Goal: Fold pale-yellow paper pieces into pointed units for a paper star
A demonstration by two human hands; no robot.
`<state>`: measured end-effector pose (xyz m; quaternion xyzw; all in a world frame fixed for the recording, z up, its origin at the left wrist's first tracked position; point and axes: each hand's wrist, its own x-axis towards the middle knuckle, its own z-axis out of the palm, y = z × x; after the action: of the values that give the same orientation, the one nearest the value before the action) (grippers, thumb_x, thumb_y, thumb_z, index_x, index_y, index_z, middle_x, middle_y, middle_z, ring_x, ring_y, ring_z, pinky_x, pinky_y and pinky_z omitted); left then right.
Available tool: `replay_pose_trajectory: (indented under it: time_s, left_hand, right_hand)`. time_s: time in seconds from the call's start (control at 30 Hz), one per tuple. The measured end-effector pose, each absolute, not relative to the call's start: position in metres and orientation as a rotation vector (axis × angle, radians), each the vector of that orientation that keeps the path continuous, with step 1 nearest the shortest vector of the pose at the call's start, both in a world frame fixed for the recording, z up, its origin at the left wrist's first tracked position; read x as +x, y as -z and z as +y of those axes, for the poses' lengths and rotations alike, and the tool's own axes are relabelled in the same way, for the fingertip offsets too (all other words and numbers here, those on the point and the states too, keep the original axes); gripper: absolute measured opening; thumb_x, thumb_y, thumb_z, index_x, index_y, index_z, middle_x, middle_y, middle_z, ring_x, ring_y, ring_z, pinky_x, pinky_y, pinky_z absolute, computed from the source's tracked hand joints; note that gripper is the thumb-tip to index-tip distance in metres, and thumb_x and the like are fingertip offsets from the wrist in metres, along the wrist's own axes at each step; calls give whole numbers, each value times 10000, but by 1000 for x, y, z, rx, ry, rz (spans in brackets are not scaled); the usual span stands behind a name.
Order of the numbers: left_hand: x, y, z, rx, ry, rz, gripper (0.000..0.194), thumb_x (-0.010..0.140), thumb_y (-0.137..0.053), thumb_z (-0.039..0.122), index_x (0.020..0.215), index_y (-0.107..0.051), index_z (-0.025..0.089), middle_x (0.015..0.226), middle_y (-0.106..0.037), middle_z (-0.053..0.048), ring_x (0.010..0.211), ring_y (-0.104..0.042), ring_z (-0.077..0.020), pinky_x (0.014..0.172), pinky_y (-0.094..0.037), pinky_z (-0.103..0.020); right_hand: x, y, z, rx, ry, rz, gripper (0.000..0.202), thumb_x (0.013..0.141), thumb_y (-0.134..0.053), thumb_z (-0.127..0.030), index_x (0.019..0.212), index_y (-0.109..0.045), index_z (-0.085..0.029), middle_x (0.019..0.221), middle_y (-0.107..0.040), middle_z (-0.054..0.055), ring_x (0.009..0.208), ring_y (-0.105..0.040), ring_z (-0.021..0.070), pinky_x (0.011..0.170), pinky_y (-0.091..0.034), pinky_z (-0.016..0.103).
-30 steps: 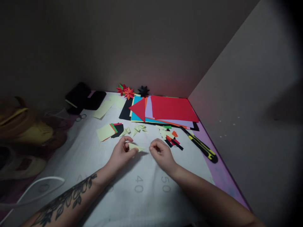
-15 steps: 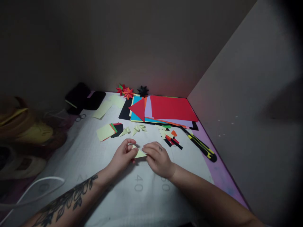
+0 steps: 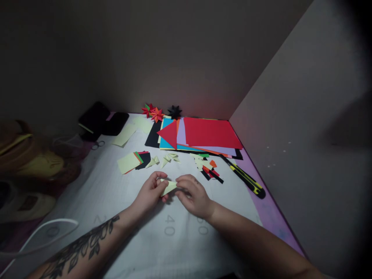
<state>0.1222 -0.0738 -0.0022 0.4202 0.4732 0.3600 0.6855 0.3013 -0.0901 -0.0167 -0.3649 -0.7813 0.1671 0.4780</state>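
Note:
A small pale yellow folded paper (image 3: pixel 169 187) is held between both hands above the white cloth. My left hand (image 3: pixel 152 190) pinches its left side, thumb on top and fingers behind. At its right tip, my right hand (image 3: pixel 193 195) has its index finger against the paper, with the thumb a little lower and apart from that finger. Beyond the hands lie several small folded yellow pieces (image 3: pixel 166 160). To their left is a stack of yellow squares (image 3: pixel 128 162), with green, orange and black paper showing beside it.
Coloured sheets (image 3: pixel 213 133) lie at the back, near paper stars (image 3: pixel 157 114). A yellow-black cutter (image 3: pixel 247 179) lies at the right, beside paper scraps (image 3: pixel 207 164). Scissors (image 3: pixel 98 145) and a black case (image 3: pixel 115 123) are at the left, a white cable (image 3: pixel 55 221) nearer.
The folded paper has turned, its right tip now higher. My right thumb has moved away from the index finger. The view has shifted very slightly.

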Motion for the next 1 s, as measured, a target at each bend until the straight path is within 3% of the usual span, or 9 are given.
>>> replay_pose_trajectory:
  time_s: [0.2,0.33,0.43,0.6,1.0]
  left_hand:
    - [122,2,-75,895,-745,992,235,866,-549,363,1021,-475,203,533,-572,55,423,-486,-95,448,-372,-201]
    - [119,1,-74,954,-918,1019,366,892,-478,506,1056,-542,185,896,-666,-68,746,-621,-162,627,-483,-275]
    - [116,-2,-74,1169,-934,1013,421,816,-595,512,1065,-589,172,1023,-664,-102,928,-618,-209,774,-478,-303]
    - [119,-4,-77,1262,-758,1155,368,721,-698,404,988,-616,164,717,-642,-9,602,-557,-139,561,-413,-243]
    - [122,-5,-77,1181,-760,1164,284,720,-682,369,899,-609,161,618,-599,27,556,-528,-117,538,-373,-217]
  right_hand:
    - [303,17,-90,-855,-393,-1927,239,864,-530,-68,1014,-626,-228,911,-662,70,863,-610,190,781,-539,358]
    - [302,15,-91,-1008,-589,-1776,155,856,-544,-113,889,-653,-217,841,-681,46,818,-636,178,747,-532,320]
    - [299,16,-92,-1212,-847,-1548,97,827,-574,-169,830,-660,-213,796,-689,22,740,-655,161,667,-529,269]
    - [295,22,-93,-1273,-1143,-1345,85,799,-579,-212,857,-641,-204,769,-671,0,677,-662,146,622,-527,247]
    - [293,21,-90,-1249,-1203,-1289,131,743,-607,-227,870,-622,-198,785,-651,8,695,-626,135,603,-510,232]
